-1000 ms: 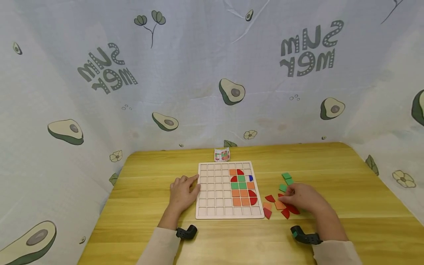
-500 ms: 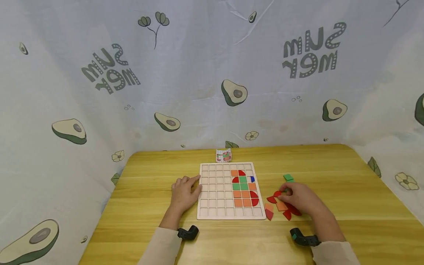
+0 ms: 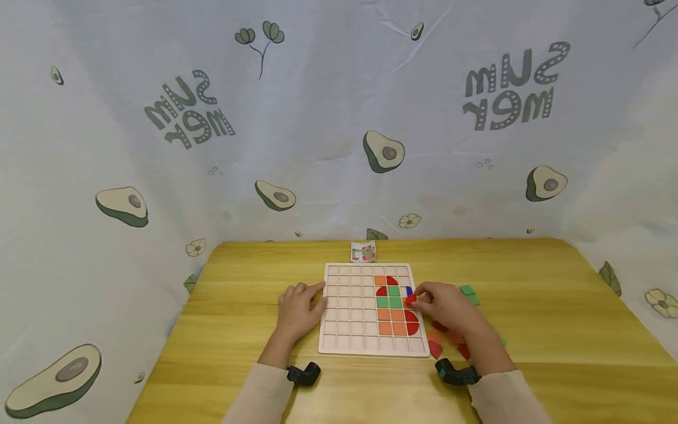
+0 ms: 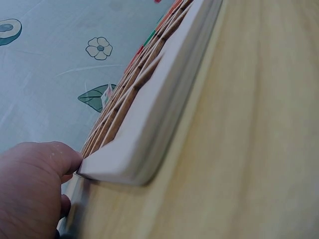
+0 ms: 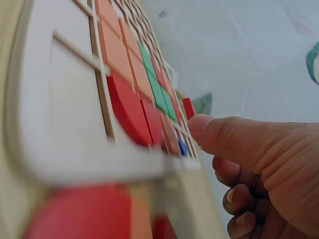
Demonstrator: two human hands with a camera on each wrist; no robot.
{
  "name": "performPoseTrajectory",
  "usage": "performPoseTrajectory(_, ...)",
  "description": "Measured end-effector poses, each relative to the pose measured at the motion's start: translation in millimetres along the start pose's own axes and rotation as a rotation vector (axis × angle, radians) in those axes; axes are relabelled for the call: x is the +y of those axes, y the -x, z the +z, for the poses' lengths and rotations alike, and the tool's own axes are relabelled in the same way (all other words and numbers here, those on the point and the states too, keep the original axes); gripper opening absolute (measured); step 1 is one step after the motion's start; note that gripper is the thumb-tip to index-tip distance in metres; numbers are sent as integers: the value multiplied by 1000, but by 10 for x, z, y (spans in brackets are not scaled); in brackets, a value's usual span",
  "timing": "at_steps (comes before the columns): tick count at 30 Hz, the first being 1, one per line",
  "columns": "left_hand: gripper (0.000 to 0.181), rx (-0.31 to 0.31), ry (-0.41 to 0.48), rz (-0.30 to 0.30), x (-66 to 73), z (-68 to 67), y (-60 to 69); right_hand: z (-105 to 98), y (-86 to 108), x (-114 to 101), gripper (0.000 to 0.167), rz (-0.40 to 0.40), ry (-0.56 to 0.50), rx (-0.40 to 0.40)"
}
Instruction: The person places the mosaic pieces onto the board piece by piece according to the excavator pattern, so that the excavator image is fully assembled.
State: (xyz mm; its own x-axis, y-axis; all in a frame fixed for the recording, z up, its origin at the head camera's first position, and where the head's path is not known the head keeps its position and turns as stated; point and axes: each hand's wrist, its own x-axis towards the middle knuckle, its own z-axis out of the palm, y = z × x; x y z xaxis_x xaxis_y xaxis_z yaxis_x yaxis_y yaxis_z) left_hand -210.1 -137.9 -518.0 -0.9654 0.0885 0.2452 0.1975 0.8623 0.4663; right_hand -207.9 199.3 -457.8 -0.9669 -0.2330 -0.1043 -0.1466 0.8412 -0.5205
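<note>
A pale wooden grid board [image 3: 343, 325] lies on the table, with orange, green, red and blue pieces in cells on its right side. My left hand [image 3: 298, 311] rests at the board's left edge, thumb and index finger touching it; the left wrist view shows the thumb [image 4: 60, 157] against the board's corner [image 4: 124, 162]. My right hand [image 3: 447, 305] pinches a red piece [image 3: 411, 300] over the board's right side, near the blue piece [image 3: 409, 291]. In the right wrist view the red piece [image 5: 188, 108] sticks up past the thumb of my right hand [image 5: 269, 164].
A small patterned card [image 3: 363, 252] stands behind the board. Green pieces [image 3: 469, 294] lie right of the board, and loose red and orange pieces [image 3: 435, 348] lie near its lower right corner, partly covered by my right forearm. A printed cloth [image 3: 328, 118] hangs behind the table.
My right hand has moved left from the loose pieces to above the board, carrying a red piece. My left hand stays at the board's edge. The head view has shifted slightly.
</note>
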Motion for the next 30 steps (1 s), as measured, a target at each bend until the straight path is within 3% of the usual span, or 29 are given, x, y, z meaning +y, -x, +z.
performPoseTrajectory(5, 43, 0, 1, 7, -2, 22, -8, 87, -268, -266, 27, -37, 40, -32)
performPoseTrajectory(8, 44, 1, 1, 10, -14, 27, -13, 124, -441, -386, 27, -100, 107, -37)
performPoseTrajectory(15, 43, 0, 0, 12, -29, 31, -15, 228, -736, -541, 28, -136, 182, -58)
performPoseTrajectory(20, 44, -8, -12, 8, -14, 35, -16, 277, -817, -556, 29, -143, 225, -50)
performPoseTrajectory(30, 43, -7, -11, -1, -18, 26, -20, 312, -851, -539, 24, -157, 182, -52)
